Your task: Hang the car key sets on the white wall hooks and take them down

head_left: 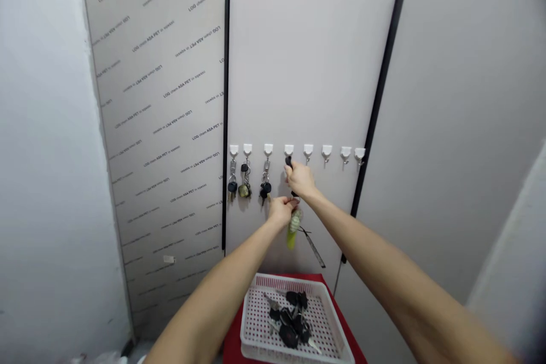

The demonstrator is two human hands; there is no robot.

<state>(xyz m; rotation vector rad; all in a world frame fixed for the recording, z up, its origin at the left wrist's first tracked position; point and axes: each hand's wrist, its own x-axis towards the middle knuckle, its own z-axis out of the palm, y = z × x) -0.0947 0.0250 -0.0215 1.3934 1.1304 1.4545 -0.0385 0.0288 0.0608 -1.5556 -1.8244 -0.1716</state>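
Note:
My right hand [301, 180] is closed on the black upper part of a keychain, just below the fourth white hook [289, 149] from the left. Lower and to the left, my left hand [281, 210] pinches the same keychain near its metal ring. From there hang a pale green and yellow charm [292, 227] and a thin dark strap [314, 250]. My fingers cover part of the keychain, so I cannot tell whether it touches the hook. Bunches of keys hang on the first hook [234, 151], second hook [248, 149] and third hook [268, 149].
Several more white hooks [326, 151] continue rightward on the pale cabinet door [315, 57]. Below, a white perforated basket [251, 318] with several black-headed keys [289, 333] rests on a red surface [232, 341]. Long black handles [226, 125] run along the door edges.

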